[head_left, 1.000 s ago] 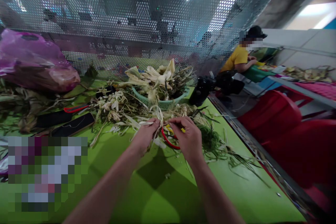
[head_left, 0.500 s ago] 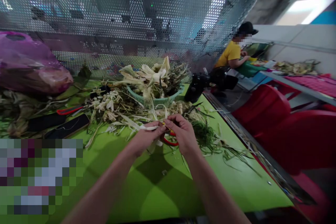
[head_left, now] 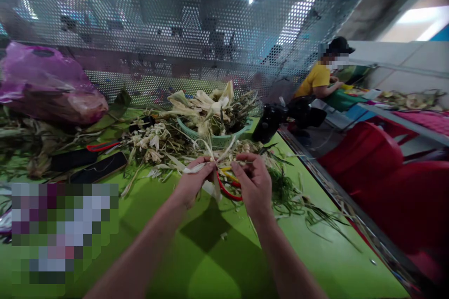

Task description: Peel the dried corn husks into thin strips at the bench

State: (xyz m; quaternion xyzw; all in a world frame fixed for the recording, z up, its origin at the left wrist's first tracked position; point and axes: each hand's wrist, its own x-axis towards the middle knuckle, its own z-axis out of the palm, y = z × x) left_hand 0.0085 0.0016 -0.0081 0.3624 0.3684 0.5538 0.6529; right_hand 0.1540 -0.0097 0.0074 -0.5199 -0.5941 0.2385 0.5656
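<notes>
My left hand is closed on pale dried husk strips; their ends stick up and hang down between my hands. To the right, my right hand is closed in a pinch at the end of a thin pale strip, though its fingertips partly hide the hold. Between and just below the hands show the red and yellow handles of scissors, partly covered by my right hand. Beyond my fingers stands a green basket heaped with dried husks.
Dried plant scraps and green fibres litter the green table. Leftward lie a dark phone, a red-handled cutter and a purple bag. A black object, red chairs and a person in yellow are rightward.
My hands have moved apart, the right one going rightward. The strip loop between them has spread, and more of the red and yellow handles shows. The view has shifted slightly.
</notes>
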